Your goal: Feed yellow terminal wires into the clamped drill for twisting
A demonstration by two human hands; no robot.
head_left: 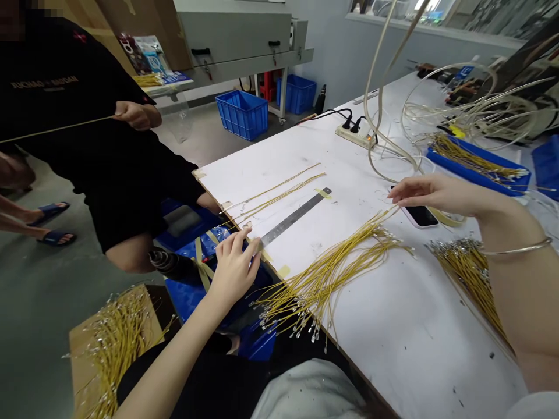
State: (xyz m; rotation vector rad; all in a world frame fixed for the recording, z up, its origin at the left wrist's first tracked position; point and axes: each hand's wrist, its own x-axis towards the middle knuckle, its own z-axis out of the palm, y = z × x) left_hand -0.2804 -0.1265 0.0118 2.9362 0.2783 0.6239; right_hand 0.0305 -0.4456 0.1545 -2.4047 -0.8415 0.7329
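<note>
My left hand point(234, 262) rests at the table's near edge, its fingers bent over the near end of a steel ruler point(293, 217) that is taped flat to the white table point(393, 326). My right hand point(430, 192) hovers over the far end of a bundle of yellow wires point(332, 270), fingertips pinched at the tip of one wire. The bundle's metal terminals hang over the table edge. Two or three single yellow wires point(275, 195) lie stretched out beside the ruler. A phone point(420, 216) lies just below my right hand.
A person in black point(100, 157) stands at the table's left end, holding a thin yellow wire taut. More wire bundles lie at the right point(469, 270), in a blue tray point(478, 166) and on a cardboard box point(113, 343). A power strip point(356, 137), white cables and blue crates point(242, 113) sit beyond.
</note>
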